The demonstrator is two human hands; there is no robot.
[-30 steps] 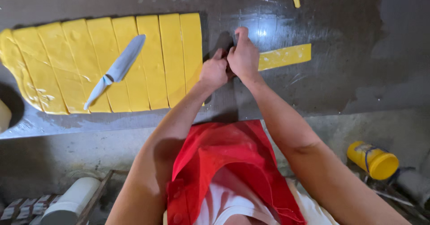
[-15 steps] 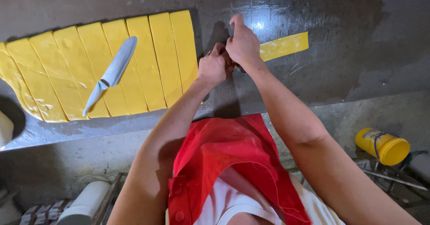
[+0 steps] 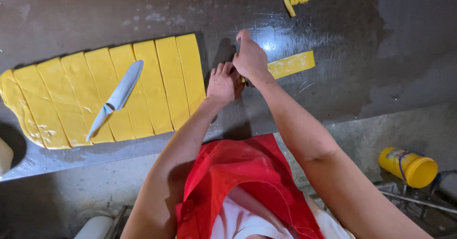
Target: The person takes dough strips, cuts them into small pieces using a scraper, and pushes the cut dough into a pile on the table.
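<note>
left hand (image 3: 223,83) flat, fingers spread, on yellow strip (image 3: 291,64) | right hand (image 3: 249,57) clenched above strip end, contents unclear | knife (image 3: 116,97) on dough sheet (image 3: 157,84)

A single yellow dough strip (image 3: 290,64) lies flat on the dark, shiny worktop (image 3: 371,58), long and narrow, running left to right with its right end tilted slightly away. Its left end is hidden under the hands; the rest is bare, well apart from the other dough.
</note>
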